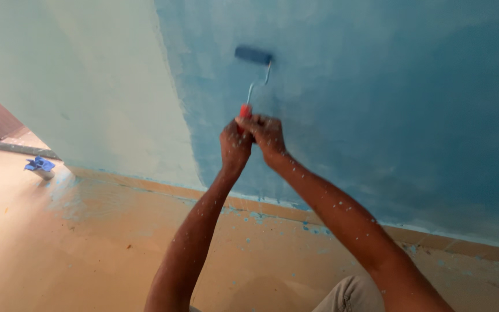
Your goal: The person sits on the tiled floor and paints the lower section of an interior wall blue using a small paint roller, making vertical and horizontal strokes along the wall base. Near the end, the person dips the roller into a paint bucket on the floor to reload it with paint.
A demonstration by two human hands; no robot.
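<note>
Up near the top centre of the frame, the paint roller [253,55] sits flat against the blue wall [405,115], its dark sleeve lying crosswise so the whole width touches the paint. A thin bent wire runs down from its right end to a red handle [244,111], only the top of which shows above the fists. Both hands are clenched on that handle, close together just above the middle of the frame: the left hand [235,147] sits lower and to the left, and the right hand [267,133] wraps over the top, the two touching. As I read it, the doubled grip is there to press the sleeve evenly into the wall at arm's length, since both arms are stretched well out from the lower edge of the frame. Pale flecks of paint dot the forearms, which fits a wet roller working this close overhead. Outward from there, the blue coat ends in a ragged curved edge left of centre, and beyond it the pale green wall [88,86] fills the upper left. A tan skirting strip [272,211] runs diagonally below the wall, splashed with blue along its length. The tan floor [59,248] carries more drips and a bluish smear. Far off at the left edge, a small paint-stained container [41,166] stands well apart, near a dark doorway.
</note>
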